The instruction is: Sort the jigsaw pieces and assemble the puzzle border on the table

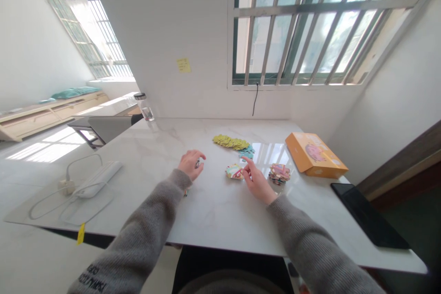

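Note:
My left hand point(191, 165) is curled above the white table, with a small dark-and-white piece, seemingly a puzzle piece point(197, 163), in its fingers. Partly hidden under my left wrist lies another small colourful piece point(186, 192). My right hand point(257, 183) has its index finger stretched out, and its other fingertips reach the edge of a small pile of colourful puzzle pieces point(233, 172). Just right of that hand stands a stack of pinkish puzzle pieces point(279, 173). Farther back, a fanned row of yellow-green pieces point(230, 142) meets some light blue pieces point(247, 151).
An orange box point(315, 154) with a pink picture and a black tablet point(368, 213) lie on the right. At left are a white power strip point(99, 179) with cables and, farther back, a glass bottle point(144, 108). A wall with a barred window rises behind the table point(213, 220).

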Available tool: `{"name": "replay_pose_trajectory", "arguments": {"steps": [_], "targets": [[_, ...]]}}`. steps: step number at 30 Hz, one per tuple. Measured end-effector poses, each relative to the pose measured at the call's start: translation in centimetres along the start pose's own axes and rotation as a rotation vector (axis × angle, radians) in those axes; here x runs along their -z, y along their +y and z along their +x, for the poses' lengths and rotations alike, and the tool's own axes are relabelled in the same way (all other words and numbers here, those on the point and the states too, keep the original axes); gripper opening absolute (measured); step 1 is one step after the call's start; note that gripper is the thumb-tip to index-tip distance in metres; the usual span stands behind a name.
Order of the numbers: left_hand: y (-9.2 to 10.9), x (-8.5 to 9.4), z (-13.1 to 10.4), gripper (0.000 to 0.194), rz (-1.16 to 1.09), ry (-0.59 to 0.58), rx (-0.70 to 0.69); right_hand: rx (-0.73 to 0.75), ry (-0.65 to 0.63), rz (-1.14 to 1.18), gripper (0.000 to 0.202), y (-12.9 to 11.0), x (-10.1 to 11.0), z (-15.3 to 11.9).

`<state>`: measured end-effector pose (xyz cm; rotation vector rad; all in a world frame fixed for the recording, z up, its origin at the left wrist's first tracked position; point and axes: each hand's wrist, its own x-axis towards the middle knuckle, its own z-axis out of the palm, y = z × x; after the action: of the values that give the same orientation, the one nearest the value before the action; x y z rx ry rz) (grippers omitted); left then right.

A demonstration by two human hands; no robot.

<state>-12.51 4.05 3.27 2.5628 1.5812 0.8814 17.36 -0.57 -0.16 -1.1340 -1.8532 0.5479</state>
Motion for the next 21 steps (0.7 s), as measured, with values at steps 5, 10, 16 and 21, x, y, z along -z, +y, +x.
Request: {"name": "replay_pose_trajectory", "arguments": {"steps": [5, 10, 16, 21], "targets": [[6.9, -3.8, 0.1, 0.021, -0.025, -0.166, -0.072, -0.011, -0.012, -0.027, 0.051, 0.3, -0.1, 0.0], [8.7, -6.7, 0.5, 0.018, -0.045, -0.172, -0.063, -0.001, -0.028, -0.008, 0.052, 0.5, -0.2, -0.1], [8.6, -7.0, -0.2, 0.019, -0.226, 0.061, -0.149, -0.023, 0.018, 0.037, 0.044, -0.2, 0.1, 0.1], [9.9, -6.7, -1.2, 0.025, -0.281, 0.237, -0.186, -0.142, -0.007, 0.304, 0.037, -0.9, 0.1, 0.4]]}}
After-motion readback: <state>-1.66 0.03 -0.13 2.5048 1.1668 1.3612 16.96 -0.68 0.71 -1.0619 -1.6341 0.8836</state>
